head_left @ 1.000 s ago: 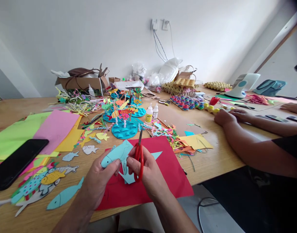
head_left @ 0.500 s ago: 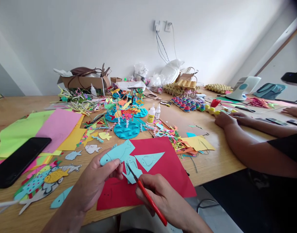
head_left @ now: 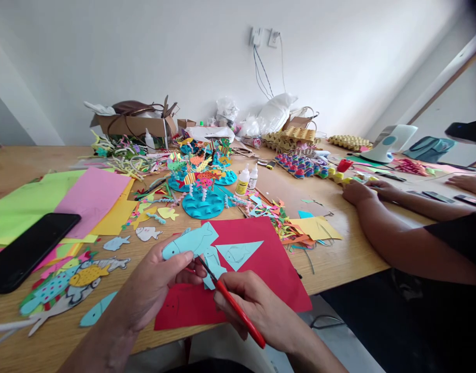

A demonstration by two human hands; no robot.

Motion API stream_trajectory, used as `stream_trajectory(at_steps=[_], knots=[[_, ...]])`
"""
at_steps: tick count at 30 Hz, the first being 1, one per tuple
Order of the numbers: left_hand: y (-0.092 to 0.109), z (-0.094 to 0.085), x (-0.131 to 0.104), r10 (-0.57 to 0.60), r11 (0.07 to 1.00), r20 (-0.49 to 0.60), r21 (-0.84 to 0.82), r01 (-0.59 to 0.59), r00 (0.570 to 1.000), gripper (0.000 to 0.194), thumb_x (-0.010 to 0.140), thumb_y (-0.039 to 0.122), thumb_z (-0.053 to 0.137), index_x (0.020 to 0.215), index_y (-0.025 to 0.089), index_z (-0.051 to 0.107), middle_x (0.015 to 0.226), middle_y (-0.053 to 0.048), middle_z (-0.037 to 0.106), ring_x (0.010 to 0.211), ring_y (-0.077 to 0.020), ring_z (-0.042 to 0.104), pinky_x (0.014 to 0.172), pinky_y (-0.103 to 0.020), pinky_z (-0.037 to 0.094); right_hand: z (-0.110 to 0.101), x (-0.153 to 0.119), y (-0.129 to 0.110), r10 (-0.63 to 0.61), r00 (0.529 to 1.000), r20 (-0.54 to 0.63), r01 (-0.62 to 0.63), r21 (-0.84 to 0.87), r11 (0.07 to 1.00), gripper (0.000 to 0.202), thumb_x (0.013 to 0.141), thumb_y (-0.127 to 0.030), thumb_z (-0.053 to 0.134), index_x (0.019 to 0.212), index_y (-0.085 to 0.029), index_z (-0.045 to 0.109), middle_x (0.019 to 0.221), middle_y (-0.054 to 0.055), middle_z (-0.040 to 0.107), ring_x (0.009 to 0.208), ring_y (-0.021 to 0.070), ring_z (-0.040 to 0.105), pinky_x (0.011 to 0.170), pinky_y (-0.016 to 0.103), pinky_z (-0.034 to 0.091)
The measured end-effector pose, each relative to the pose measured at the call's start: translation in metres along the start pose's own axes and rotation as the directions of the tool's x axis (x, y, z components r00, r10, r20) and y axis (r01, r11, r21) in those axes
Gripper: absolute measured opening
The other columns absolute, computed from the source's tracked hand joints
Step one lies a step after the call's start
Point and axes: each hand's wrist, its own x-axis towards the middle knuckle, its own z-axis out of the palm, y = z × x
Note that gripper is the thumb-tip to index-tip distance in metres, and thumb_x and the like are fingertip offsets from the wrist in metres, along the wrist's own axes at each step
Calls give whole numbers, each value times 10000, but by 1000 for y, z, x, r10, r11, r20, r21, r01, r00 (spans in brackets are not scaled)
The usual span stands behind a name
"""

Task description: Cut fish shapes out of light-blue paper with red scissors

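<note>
Over the red sheet (head_left: 273, 269), the left hand (head_left: 150, 285) pinches a partly cut blue fish (head_left: 190, 242) in its fingers, the right hand (head_left: 257, 300) grips scissors (head_left: 238, 312), the yellow fish (head_left: 86, 276) is cut out, and the triangle (head_left: 240, 254) remains uncut.

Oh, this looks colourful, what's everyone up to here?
Someone's left hand holds a light-blue paper piece with a fish drawn on it, while the right hand holds red-handled scissors, blades near the paper. A red sheet lies beneath. Paper fish lie off to the left, and another person's hands are at the egg-carton pieces.
</note>
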Motion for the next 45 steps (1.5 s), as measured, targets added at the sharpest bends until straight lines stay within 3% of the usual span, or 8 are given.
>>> stream_trajectory(at_steps=[8,15,25,36,45], knots=[[-2,1,2,-2,1000,17,-15,2,1000,82,649,236,762,677,172,720,630,-8,720,587,-142,641,564,-224,560,-1,2,2,3,1000,8,-3,13,1000,348,897,-335,496,601,-170,416,537,-60,327,489,69,291,432,194,199],[-7,-5,5,-15,1000,42,-18,16,999,71,685,237,738,699,171,717,650,-12,726,593,-144,643,588,-242,562,-2,2,3,-8,1000,17,7,7,1000,426,895,-469,499,601,-173,412,524,-61,319,481,71,296,426,193,200],[-5,-4,5,-30,1000,40,-4,30,999,64,680,230,736,696,171,720,645,-13,726,591,-143,638,574,-233,549,-3,1,4,-14,999,28,14,10,1000,437,900,-487,492,606,-179,394,519,-62,312,477,70,296,433,196,207],[2,-11,10,-100,994,213,65,88,972,85,726,241,700,720,162,729,664,-37,729,622,-141,639,586,-215,537,-5,0,6,-16,999,48,15,31,999,445,896,-496,502,610,-180,374,543,-63,291,485,67,280,435,199,199],[3,-15,16,-148,988,238,73,135,960,103,713,268,722,732,166,725,668,-33,719,589,-136,631,579,-229,531,-3,1,8,-8,1000,22,8,33,999,429,912,-447,474,594,-180,368,525,-64,291,475,65,272,430,193,196]])
